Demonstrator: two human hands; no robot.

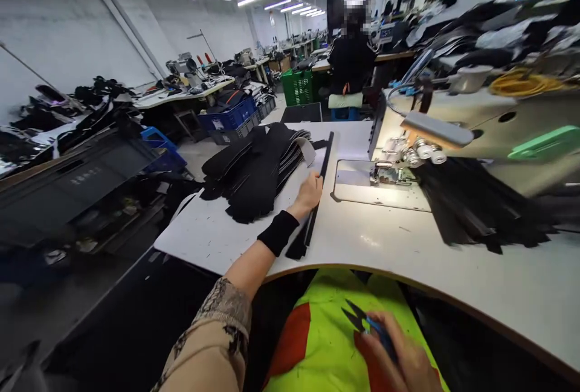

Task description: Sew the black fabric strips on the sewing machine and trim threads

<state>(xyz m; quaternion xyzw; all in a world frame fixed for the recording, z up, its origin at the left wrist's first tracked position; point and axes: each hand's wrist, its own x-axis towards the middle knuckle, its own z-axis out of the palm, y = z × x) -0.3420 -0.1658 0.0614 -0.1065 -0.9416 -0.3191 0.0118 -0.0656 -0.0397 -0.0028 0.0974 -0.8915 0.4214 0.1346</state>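
Note:
My left hand (309, 191), fingers curled closed, is on a black fabric strip (298, 246) lying along a narrow black bar (328, 153) on the white table. The strip's lower end shows below the wrist; the fingertips are hidden. Left of this hand lies a stack of black fabric pieces (254, 168), some with pale edges. Low over the lap, my right hand (403, 350) is closed around thread snips (362, 318) with a blue handle, their dark blades apart. Under the hand is a yellow-green and red cloth (328, 319) across the lap.
A sewing machine (453, 132) with a lit metal plate (357, 183) stands on the right of the table (362, 241). Beside it, black strips (480, 205) hang in a bundle. Farther back are blue crates (231, 115), a green crate (298, 87) and a seated person (352, 57).

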